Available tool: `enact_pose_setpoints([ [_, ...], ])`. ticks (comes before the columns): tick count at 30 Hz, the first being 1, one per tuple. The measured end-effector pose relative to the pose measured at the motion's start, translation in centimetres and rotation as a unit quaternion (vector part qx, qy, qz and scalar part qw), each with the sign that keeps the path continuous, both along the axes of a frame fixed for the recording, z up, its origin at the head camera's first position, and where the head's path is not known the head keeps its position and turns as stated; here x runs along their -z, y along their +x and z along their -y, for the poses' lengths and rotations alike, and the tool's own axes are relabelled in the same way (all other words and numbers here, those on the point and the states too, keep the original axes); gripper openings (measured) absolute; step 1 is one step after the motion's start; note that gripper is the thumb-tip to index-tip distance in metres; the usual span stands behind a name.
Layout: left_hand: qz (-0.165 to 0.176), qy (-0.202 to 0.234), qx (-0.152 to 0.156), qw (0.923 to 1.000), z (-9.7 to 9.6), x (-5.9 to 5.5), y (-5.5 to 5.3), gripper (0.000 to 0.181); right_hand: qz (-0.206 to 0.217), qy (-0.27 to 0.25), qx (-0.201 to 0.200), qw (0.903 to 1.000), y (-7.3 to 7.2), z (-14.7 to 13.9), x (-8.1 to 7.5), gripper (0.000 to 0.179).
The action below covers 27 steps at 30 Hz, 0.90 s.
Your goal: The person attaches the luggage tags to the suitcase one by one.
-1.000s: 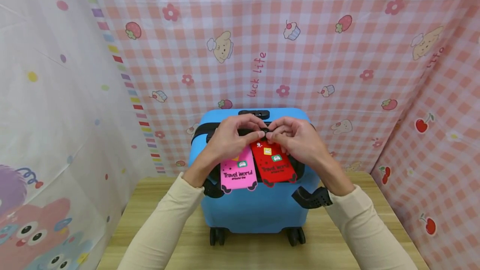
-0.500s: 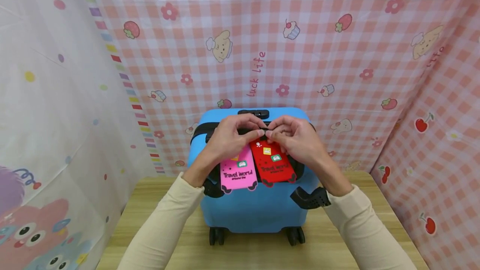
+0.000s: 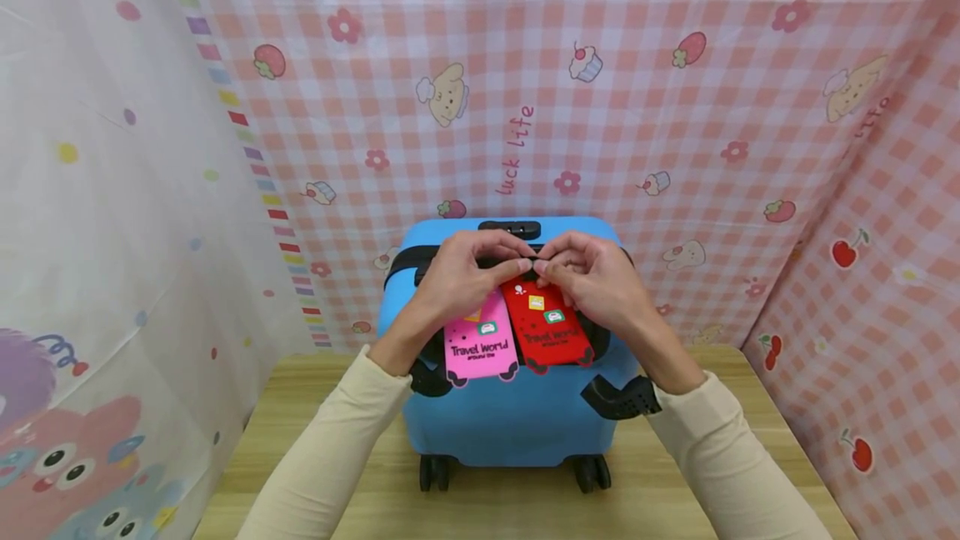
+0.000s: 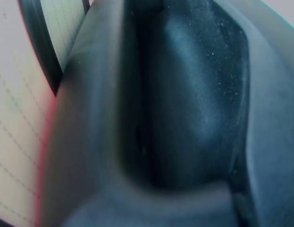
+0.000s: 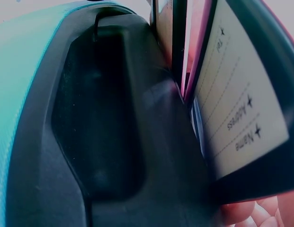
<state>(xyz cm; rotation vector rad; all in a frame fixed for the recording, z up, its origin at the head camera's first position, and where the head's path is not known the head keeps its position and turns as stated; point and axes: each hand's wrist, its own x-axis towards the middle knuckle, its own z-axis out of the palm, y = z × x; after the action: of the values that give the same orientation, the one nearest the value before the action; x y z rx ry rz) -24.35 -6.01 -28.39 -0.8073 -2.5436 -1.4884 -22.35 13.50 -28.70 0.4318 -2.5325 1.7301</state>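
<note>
A blue suitcase [image 3: 510,427] stands upright, with a pink luggage tag [image 3: 480,358] and a red luggage tag [image 3: 557,338] hanging side by side in front of its black side handle [image 5: 161,113]. My left hand [image 3: 461,277] and right hand [image 3: 598,280] meet above the red tag. Thumb and fingertips of both pinch its small black strap [image 3: 533,265], mostly hidden by the fingers. In the right wrist view, the red tag's back shows a white name and address card [image 5: 241,94], with fingers [image 5: 260,213] below. Black handle parts fill most of the left wrist view.
The suitcase rests on a wood-grain table [image 3: 330,473] on black wheels [image 3: 591,472]. A black belt [image 3: 411,260] crosses its upper part, below a black combination lock [image 3: 510,229]. Pink checked cloth [image 3: 637,123] hangs behind and on the right; white printed cloth [image 3: 150,232] hangs left.
The fingertips shift only slightly at the strap, and less of the small black piece shows between them than a second ago. Suitcase and tags stay in place; the head view sways a little.
</note>
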Motion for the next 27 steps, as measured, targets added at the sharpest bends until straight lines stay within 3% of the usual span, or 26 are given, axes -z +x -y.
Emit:
enact_pose_setpoints([
  [14, -0.041, -0.013, -0.002, 0.9991, 0.5, 0.1, 0.3, 0.015, -0.008, -0.003, 0.005, 0.9999, 0.4, 0.3, 0.1, 0.015],
  [21, -0.058, -0.025, 0.005, 0.9980, 1.1, -0.2, 0.8, 0.021, -0.028, 0.022, 0.019, 0.9992, 0.6, 0.4, 0.2, 0.014],
  [27, -0.061, -0.019, 0.000, 0.9980, 1.8, -0.2, 1.1, 0.022, -0.009, -0.003, 0.005, 0.9999, 0.8, 0.0, 0.0, 0.023],
])
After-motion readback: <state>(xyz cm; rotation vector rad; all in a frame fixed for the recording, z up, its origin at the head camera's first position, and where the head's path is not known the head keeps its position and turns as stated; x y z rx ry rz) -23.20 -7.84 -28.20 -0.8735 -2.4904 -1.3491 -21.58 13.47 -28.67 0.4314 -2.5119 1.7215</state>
